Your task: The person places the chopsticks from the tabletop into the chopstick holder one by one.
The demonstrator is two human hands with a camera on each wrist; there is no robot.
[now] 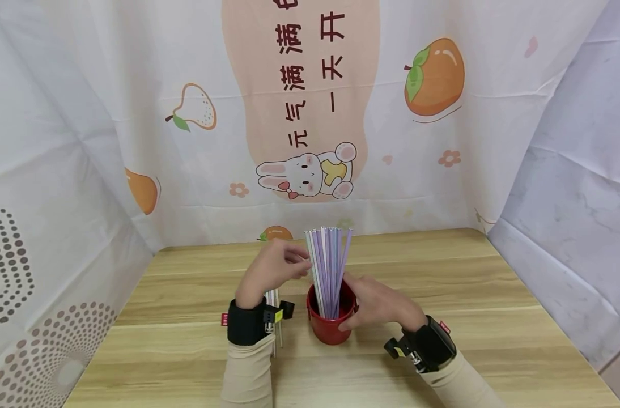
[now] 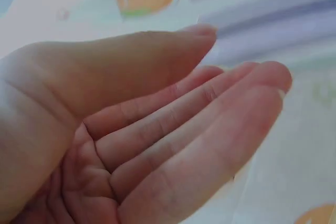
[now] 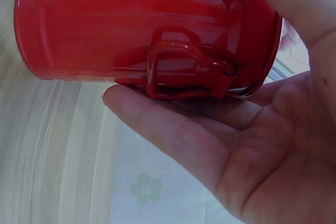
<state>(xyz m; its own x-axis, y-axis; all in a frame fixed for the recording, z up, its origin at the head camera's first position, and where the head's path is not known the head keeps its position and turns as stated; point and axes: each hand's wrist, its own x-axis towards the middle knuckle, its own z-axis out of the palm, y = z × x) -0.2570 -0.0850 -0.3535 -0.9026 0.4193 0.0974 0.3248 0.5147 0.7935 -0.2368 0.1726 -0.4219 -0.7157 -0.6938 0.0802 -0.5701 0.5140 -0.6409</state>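
A small red bucket stands upright on the table, holding a bundle of long thin pastel sticks in purple, white and pale green. My right hand grips the bucket from its right side, thumb on the near wall and fingers round the far side. In the right wrist view the red wall of the bucket and its looped side handle lie against that hand. My left hand hovers just left of the upper sticks. Its fingers are gently bent, the thumb is apart from them, and nothing lies between.
More thin sticks lie on the wooden table, partly hidden under the left wrist. A printed cloth with fruit and a rabbit hangs at the table's back edge. Pale sheets hang along both sides.
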